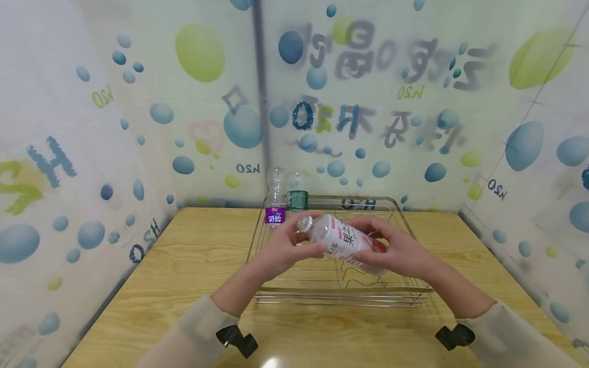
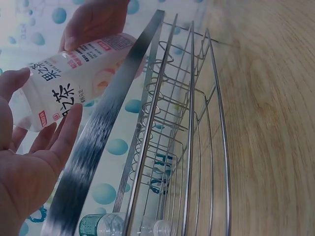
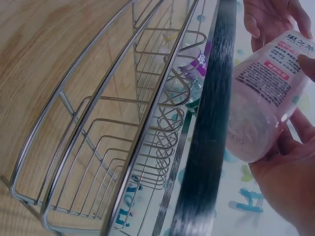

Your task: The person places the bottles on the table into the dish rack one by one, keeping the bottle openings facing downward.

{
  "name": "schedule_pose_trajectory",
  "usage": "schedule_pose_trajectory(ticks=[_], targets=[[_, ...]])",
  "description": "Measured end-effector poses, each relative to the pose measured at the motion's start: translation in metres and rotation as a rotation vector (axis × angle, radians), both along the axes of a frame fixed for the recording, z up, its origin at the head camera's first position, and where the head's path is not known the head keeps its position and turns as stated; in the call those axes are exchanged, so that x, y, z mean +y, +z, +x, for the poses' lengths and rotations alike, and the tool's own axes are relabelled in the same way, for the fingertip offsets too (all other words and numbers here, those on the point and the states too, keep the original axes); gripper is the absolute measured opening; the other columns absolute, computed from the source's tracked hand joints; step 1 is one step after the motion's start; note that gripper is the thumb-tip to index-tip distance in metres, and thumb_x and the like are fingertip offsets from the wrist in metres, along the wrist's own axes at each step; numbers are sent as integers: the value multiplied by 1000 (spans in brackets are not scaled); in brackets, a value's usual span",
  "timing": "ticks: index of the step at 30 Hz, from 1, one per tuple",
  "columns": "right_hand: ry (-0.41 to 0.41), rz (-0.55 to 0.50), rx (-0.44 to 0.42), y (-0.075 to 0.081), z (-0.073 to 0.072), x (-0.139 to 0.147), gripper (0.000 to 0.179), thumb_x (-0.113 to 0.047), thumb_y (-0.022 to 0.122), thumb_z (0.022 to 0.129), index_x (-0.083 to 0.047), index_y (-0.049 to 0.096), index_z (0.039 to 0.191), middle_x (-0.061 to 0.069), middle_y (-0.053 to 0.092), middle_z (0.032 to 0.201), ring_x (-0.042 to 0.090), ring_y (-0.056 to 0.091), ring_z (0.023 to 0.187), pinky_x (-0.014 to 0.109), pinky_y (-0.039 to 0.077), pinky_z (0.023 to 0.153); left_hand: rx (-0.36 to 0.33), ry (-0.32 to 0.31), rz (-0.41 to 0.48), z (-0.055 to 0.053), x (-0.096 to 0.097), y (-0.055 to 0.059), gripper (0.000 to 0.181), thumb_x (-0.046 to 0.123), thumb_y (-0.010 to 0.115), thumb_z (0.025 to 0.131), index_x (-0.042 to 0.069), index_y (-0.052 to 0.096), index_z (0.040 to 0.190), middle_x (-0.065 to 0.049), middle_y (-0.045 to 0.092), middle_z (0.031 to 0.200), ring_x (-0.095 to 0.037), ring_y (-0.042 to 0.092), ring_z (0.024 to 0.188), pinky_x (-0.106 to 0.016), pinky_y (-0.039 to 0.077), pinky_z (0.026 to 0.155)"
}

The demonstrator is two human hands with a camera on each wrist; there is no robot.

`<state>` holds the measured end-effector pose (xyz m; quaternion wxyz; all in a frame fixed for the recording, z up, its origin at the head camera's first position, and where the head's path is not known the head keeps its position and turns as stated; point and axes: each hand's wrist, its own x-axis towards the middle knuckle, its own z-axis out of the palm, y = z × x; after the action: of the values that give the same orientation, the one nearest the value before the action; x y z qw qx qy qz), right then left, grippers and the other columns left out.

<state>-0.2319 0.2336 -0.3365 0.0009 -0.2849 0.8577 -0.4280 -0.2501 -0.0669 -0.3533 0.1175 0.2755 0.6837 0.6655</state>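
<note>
Both hands hold a clear plastic bottle (image 1: pixel 346 241) with a white and pink label, tilted above a wire rack (image 1: pixel 345 291). My left hand (image 1: pixel 287 249) grips it near the neck and shoulder, thumb in front. My right hand (image 1: pixel 399 249) is wrapped around its lower half. No cap shows on its mouth. In the left wrist view the bottle (image 2: pixel 74 73) lies between both hands, beyond the rack's flat metal rim (image 2: pixel 106 118). The right wrist view shows the bottle's base (image 3: pixel 248 128) facing the camera.
At the rack's back left corner stand two clear bottles, one with a purple label (image 1: pixel 275 215) and one with a green label (image 1: pixel 298 199). The rack sits on a wooden table (image 1: pixel 193 266). A patterned curtain (image 1: pixel 198 148) surrounds the table's back and sides.
</note>
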Motion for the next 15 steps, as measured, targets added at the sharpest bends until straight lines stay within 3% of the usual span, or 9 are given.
schedule_pose_trajectory(ticks=[7, 15], targets=[[-26, -45, -38, -1, -2, 9, 66, -21, 86, 98, -10, 54, 155, 15, 56, 155, 34, 59, 126, 25, 63, 91, -23, 18, 21, 0, -10, -4, 68, 4, 81, 96, 22, 50, 154, -16, 50, 156, -32, 71, 123, -42, 68, 96], [-53, -52, -29, -5, -7, 21, 71, -21, 85, 99, -12, 49, 160, 15, 55, 151, 36, 64, 127, 33, 61, 92, -79, 47, 82, -2, -25, -6, 72, -2, 77, 95, 15, 44, 155, -20, 41, 165, -37, 68, 132, -41, 67, 98]])
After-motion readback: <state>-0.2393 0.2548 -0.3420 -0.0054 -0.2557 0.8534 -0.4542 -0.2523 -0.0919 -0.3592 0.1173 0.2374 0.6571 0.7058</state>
